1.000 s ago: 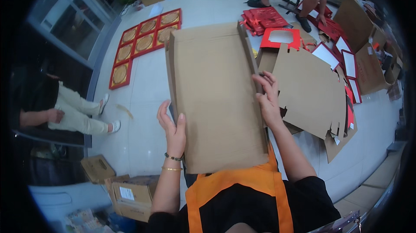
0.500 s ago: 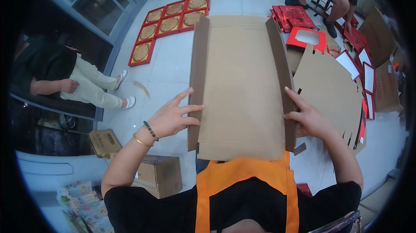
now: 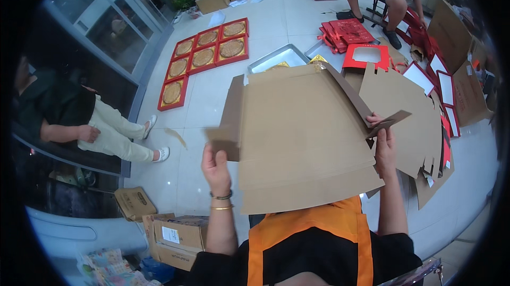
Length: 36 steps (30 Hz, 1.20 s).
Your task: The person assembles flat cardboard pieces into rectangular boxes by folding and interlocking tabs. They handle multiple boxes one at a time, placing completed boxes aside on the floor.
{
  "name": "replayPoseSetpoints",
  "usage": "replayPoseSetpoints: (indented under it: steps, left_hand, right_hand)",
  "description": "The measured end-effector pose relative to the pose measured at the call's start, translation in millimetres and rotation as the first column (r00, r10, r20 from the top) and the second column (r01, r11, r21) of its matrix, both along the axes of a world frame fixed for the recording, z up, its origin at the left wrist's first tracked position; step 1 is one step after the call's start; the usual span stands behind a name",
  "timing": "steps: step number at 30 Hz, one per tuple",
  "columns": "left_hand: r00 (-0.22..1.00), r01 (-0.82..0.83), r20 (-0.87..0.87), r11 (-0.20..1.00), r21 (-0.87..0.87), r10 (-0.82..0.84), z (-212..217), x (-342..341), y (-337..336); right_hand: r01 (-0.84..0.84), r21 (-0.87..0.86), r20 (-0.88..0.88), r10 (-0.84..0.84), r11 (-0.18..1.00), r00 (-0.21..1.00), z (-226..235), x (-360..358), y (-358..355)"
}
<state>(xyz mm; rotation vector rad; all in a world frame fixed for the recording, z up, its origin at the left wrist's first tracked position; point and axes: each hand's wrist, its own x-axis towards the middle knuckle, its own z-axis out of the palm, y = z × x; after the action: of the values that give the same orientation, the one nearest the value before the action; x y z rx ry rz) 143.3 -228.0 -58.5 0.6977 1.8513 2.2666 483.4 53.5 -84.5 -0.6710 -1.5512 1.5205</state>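
Observation:
A plain brown cardboard box blank [image 3: 303, 137] lies in front of my body, its two long sides raised and its near flap flat. My left hand [image 3: 216, 171] is at the near end of the left side, fingers curled against a small end tab [image 3: 222, 140] smeared by motion. At the right side my right hand [image 3: 386, 150] is closed around another end tab [image 3: 392, 121], which is bent outward. Some of its fingertips show above that tab, the rest below it.
More flat cardboard blanks [image 3: 401, 121] are stacked to the right, beside red gift bags [image 3: 350, 31] and a red window lid [image 3: 366, 56]. Red boxes with round golden contents [image 3: 203, 56] lie far left. A metal tray [image 3: 281, 56] sits beyond the blank. People are at left and far right.
Both hands have shifted from the middle of the long sides to their near ends. The side walls now lean outward and their end tabs are bent. The metal tray has come into sight.

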Motion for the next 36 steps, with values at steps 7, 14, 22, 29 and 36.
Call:
replayPoseSetpoints:
  steps: [7,14,22,29,36]
  left_hand:
    - [0.486,0.035,-0.786,0.906,-0.421,-0.383,12.3,4.4,10.5]
    - [0.11,-0.007,-0.835,0.839,-0.544,-0.54,-2.9,3.0,-14.2]
    - [-0.168,-0.154,-0.692,0.712,-0.685,-0.702,-14.4,-10.6,-37.1]
    - [-0.027,0.002,-0.753,0.753,-0.658,-0.657,-5.3,-14.3,-26.2]
    - [0.647,0.091,-0.676,0.915,-0.393,-0.354,-14.4,13.9,8.8]
  right_hand:
    - [-0.348,0.795,0.48,-0.163,0.497,0.862,52.4,-30.6,-5.8]
    - [-0.402,0.9,0.433,-0.237,0.17,0.87,28.6,-32.0,-23.2]
    - [-0.479,0.854,0.494,-0.027,0.205,0.869,10.1,-4.7,-10.6]
    - [-0.792,0.609,0.769,-0.215,-0.042,0.602,51.6,16.2,-2.0]
    - [-0.435,0.453,0.54,0.148,0.778,0.829,19.0,-11.8,6.0]
